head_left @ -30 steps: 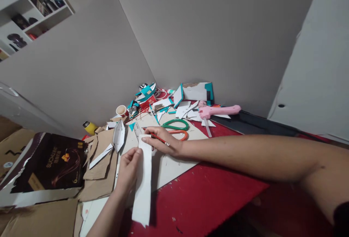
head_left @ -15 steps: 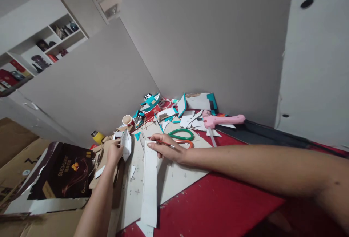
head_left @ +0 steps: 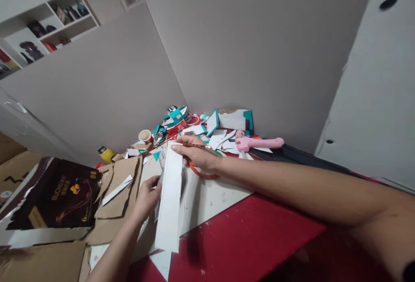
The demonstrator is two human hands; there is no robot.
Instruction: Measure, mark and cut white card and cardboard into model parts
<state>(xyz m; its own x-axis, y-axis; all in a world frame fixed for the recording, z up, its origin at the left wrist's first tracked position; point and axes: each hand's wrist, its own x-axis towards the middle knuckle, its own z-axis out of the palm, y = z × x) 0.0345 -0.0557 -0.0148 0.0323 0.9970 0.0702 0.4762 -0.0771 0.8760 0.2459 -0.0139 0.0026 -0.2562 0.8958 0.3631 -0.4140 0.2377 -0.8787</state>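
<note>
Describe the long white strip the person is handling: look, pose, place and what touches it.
The long white strip is a narrow, flat rectangle, seemingly of stiff card, plain white with straight edges. It runs lengthwise away from the person, over a pale board on the red surface, its near end apparently lifted slightly. The right hand, which also holds a thin red stick, pins its far end; the left hand touches its left edge near the middle.
</note>
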